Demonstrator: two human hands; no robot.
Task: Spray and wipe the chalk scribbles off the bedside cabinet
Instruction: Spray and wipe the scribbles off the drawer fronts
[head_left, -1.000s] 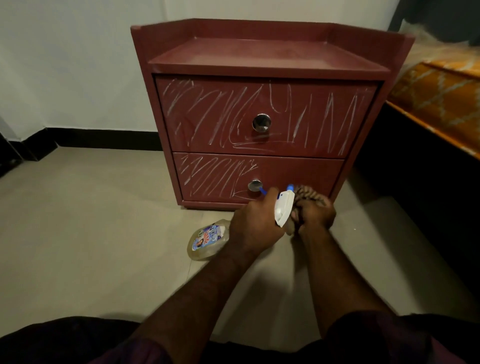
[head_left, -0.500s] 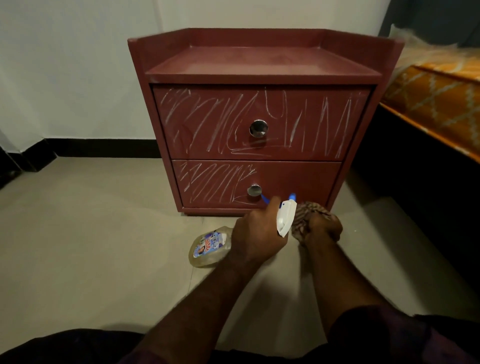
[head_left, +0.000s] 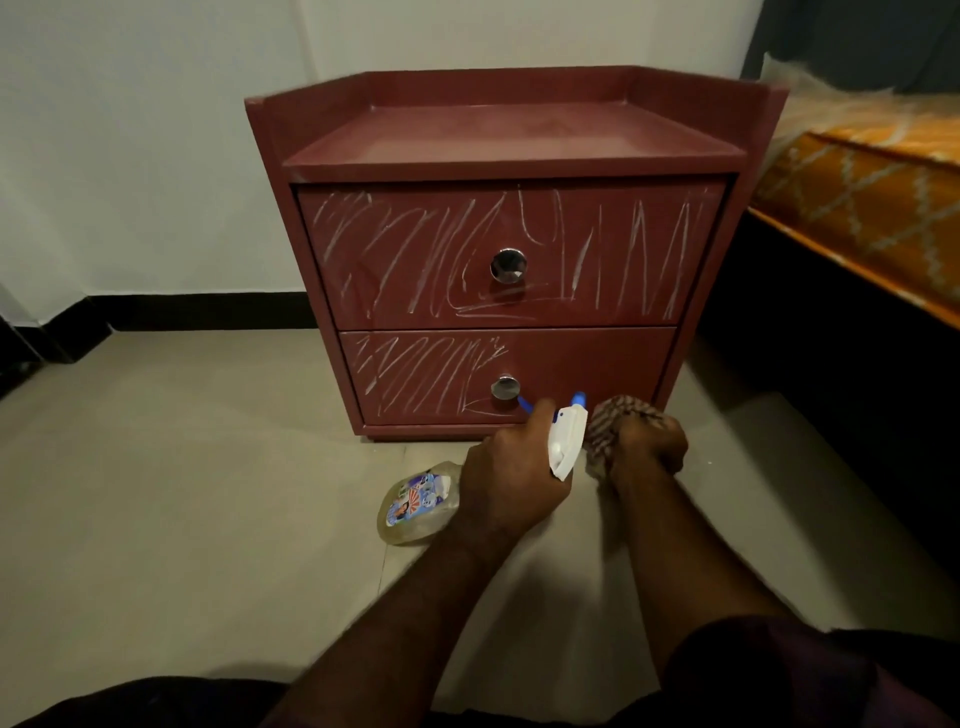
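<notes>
On the floor (head_left: 182, 467) before the bedside cabinet (head_left: 498, 140), the spraying step appears to be in hand. Chalk scribbles (head_left: 415, 249) cover the upper drawer (head_left: 623, 291) and the left half of the lower drawer (head_left: 597, 364). The left hand (head_left: 511, 480) grips the spray bottle (head_left: 415, 506) at its neck, nozzle toward the lower drawer. The right hand (head_left: 649, 449), just beside it, clenches a bunched striped cloth (head_left: 610, 415). Next: aim at marked areas, squeeze the trigger, then wipe.
</notes>
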